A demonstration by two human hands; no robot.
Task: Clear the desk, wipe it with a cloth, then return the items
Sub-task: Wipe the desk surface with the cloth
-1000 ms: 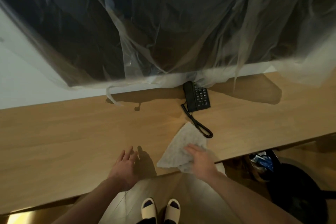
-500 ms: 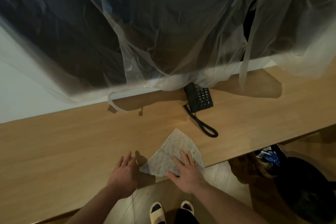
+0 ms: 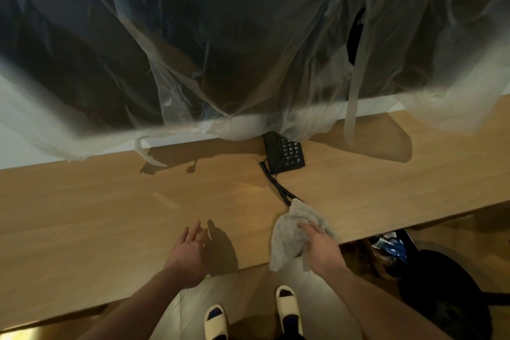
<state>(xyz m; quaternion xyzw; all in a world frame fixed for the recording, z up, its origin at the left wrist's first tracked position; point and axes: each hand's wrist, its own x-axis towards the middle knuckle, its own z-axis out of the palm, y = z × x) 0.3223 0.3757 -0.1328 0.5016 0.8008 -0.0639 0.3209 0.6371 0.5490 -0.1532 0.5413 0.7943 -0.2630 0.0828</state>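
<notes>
A grey cloth [image 3: 292, 232] lies bunched at the front edge of the wooden desk [image 3: 110, 215], one end hanging over the edge. My right hand [image 3: 323, 250] grips it from the right, a finger stretched across its top. The cloth's far tip covers the end of the coiled cord [image 3: 278, 188] of a black telephone [image 3: 284, 153], which sits at the back of the desk. To the left, my left hand [image 3: 190, 254] is at the desk's front edge, fingers spread and holding nothing.
A large dark object wrapped in clear plastic sheeting [image 3: 220, 63] hangs over the desk's back edge, with loose strips dangling. Under the desk at the right stand a basket of items [image 3: 386, 254] and a black round object [image 3: 447, 301]. My slippered feet [image 3: 251, 315] are on the floor.
The cloth lay flat under my right palm; now it is crumpled in my right hand and has shifted right, toward the phone cord. My left hand stayed at the desk edge.
</notes>
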